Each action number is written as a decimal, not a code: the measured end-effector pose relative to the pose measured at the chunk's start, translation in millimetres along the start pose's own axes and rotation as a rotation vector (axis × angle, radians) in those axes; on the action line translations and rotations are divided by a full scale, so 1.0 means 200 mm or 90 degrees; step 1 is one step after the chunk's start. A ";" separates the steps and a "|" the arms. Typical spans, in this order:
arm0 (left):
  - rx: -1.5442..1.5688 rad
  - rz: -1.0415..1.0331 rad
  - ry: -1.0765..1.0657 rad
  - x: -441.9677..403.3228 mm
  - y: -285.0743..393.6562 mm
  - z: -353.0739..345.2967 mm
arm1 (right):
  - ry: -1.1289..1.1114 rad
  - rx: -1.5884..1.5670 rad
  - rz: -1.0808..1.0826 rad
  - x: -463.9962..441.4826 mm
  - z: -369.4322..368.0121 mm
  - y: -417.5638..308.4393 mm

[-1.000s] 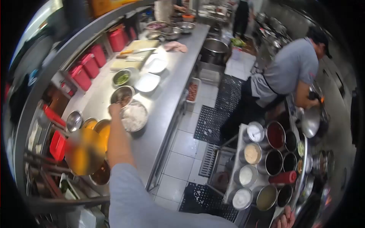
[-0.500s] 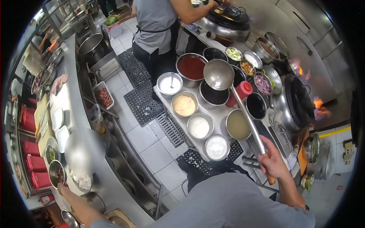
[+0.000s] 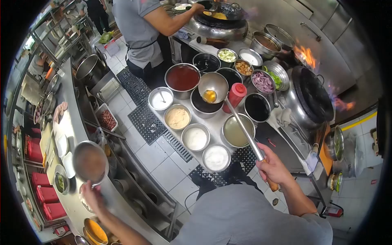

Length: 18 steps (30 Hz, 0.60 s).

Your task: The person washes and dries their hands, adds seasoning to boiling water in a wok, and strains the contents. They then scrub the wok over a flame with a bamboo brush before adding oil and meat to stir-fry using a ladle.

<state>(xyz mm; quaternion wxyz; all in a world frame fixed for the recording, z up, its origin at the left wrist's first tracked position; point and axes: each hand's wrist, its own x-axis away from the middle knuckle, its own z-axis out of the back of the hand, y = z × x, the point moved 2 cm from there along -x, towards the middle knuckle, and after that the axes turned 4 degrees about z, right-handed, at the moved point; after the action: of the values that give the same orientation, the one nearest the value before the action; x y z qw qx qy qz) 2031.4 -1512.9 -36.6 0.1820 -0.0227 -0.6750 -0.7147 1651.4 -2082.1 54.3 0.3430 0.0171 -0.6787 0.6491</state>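
Observation:
My right hand (image 3: 273,165) is wrapped round the wooden handle of a long steel ladle (image 3: 218,83). The ladle's cup hangs over the crowd of seasoning pots, with a small yellow-orange pool inside. On the left, my left hand (image 3: 93,197) grips the near rim of a steel bowl (image 3: 101,149), raised above the steel counter; its brownish contents are blurred. A pot of red sauce (image 3: 183,77), a pot of dark liquid (image 3: 206,104) and a red squeeze bottle (image 3: 236,97) surround the ladle's cup. Nearest my right hand stands a pot of cloudy liquid (image 3: 237,131).
A co-worker (image 3: 141,36) stands ahead, reaching over a wok (image 3: 224,14). Flames (image 3: 305,56) rise by the second wok (image 3: 312,96) at right. White plates (image 3: 68,165) and a bowl of greens (image 3: 61,182) sit on the left counter. Black mats (image 3: 145,122) cover part of the floor.
My left hand has lifted the steel bowl off the counter and brought it rightward. The ladle's cup has turned, showing the yellow-orange pool. The view has shifted somewhat.

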 end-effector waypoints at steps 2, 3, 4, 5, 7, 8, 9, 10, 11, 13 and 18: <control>0.004 0.037 0.007 0.13 -0.06 -0.36 | -0.031 -0.096 0.008 0.01 0.03 0.00; 0.016 0.048 -0.013 0.15 -0.12 -0.51 | -0.049 -0.182 0.001 0.02 0.04 -0.01; -0.020 0.042 -0.082 0.23 -0.13 -0.68 | -0.068 -0.267 -0.006 0.05 0.05 -0.04; -0.014 0.029 -0.126 0.28 -0.15 -0.86 | -0.088 -0.352 -0.009 0.07 0.07 -0.05; 0.016 0.013 -0.208 0.35 -0.19 -1.17 | -0.135 -0.478 -0.005 0.09 0.13 -0.03; 0.025 0.024 -0.239 0.40 -0.17 -1.33 | -0.159 -0.541 -0.004 0.12 0.17 -0.01; 0.007 0.021 -0.255 0.47 -0.13 -1.50 | -0.169 -0.575 0.001 0.14 0.20 0.00; 0.010 0.018 -0.294 0.52 -0.10 -1.66 | -0.180 -0.609 0.006 0.16 0.23 0.01; -0.010 -0.017 -0.308 0.60 -0.05 -1.82 | -0.192 -0.643 0.009 0.18 0.27 0.02; -0.027 -0.077 -0.377 0.77 0.10 -2.10 | -0.238 -0.626 0.068 0.21 0.38 0.04; -0.003 -0.056 -0.544 1.33 0.34 -2.75 | -0.115 -0.408 0.197 0.30 0.73 0.10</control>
<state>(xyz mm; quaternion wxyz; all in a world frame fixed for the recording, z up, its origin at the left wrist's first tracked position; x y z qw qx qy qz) 1919.4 -2110.3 54.1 -0.1447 -0.2885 -0.6884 -0.6496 1530.0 -2184.4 77.6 0.1675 -0.1373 -0.8698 0.4434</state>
